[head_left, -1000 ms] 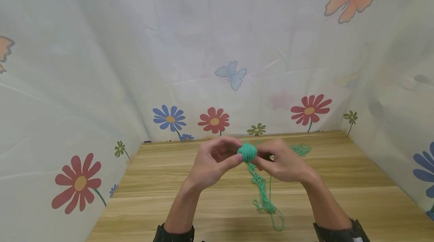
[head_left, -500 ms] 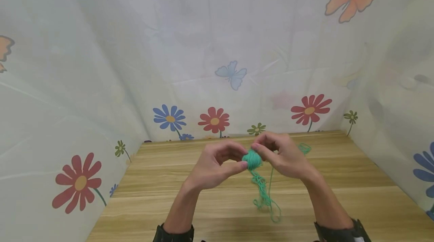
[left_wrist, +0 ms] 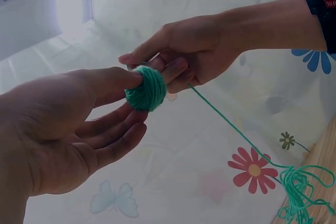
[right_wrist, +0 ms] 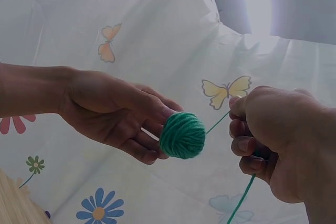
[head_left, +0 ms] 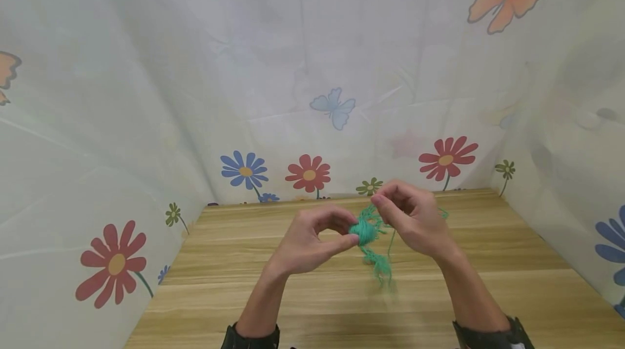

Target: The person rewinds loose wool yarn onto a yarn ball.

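A small ball of green yarn is pinched between the thumb and fingers of my left hand, held above the wooden table. My right hand is up and to the right of the ball, apart from it. Its thumb and fingers grip the yarn strand, which runs taut from the ball in the right wrist view. Below the fist the strand trails down to a loose tangle of green yarn in the left wrist view.
The wooden table stretches under both hands. A pale curtain printed with flowers and butterflies encloses the back and sides. More loose green yarn lies behind the right hand.
My right hand has moved from beside the ball up and to the right, drawing the strand. The left hand has shifted slightly right, and the hanging tangle now ends higher and swings.
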The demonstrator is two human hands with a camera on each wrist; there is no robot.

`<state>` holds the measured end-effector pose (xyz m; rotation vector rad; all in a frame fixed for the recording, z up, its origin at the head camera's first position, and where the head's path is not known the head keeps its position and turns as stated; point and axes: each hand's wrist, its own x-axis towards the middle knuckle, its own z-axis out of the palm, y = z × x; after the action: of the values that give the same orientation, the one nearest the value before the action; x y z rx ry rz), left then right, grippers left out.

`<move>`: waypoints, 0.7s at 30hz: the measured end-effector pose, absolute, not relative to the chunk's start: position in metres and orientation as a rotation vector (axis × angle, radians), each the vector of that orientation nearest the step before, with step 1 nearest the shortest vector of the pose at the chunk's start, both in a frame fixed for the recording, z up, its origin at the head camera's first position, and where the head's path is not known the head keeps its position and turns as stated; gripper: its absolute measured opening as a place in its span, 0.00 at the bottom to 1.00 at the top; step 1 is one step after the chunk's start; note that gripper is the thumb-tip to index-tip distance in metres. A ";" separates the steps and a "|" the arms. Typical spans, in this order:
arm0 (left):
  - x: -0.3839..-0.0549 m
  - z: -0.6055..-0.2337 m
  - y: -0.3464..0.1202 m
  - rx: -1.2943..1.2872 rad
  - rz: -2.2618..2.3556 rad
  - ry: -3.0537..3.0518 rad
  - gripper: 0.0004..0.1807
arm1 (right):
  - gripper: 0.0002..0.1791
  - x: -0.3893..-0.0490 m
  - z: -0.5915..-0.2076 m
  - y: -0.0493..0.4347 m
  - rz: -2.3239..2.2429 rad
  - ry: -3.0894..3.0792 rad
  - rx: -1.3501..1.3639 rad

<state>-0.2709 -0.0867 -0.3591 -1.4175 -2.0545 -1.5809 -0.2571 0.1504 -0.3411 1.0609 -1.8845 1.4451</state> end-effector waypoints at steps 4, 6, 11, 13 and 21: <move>-0.273 -0.360 -0.087 -1.334 -1.587 -2.063 0.11 | 0.07 -0.257 -0.341 0.151 1.430 -1.897 1.072; -0.273 -0.360 -0.088 -1.283 -1.596 -2.069 0.12 | 0.09 -0.256 -0.342 0.151 1.407 -1.920 1.105; -0.274 -0.359 -0.088 -1.184 -1.598 -2.072 0.13 | 0.15 -0.258 -0.344 0.148 1.336 -1.941 1.282; -0.272 -0.358 -0.087 -1.157 -1.598 -2.063 0.13 | 0.16 -0.259 -0.345 0.146 1.315 -1.937 1.348; -0.254 -0.340 -0.084 -1.039 -1.688 -2.014 0.12 | 0.18 -0.256 -0.345 0.141 1.229 -1.945 1.463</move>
<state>-0.2539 -0.0839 -0.3395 -1.0389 -2.0140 -1.6881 -0.2565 0.1406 -0.3448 1.4629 -1.9451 1.2294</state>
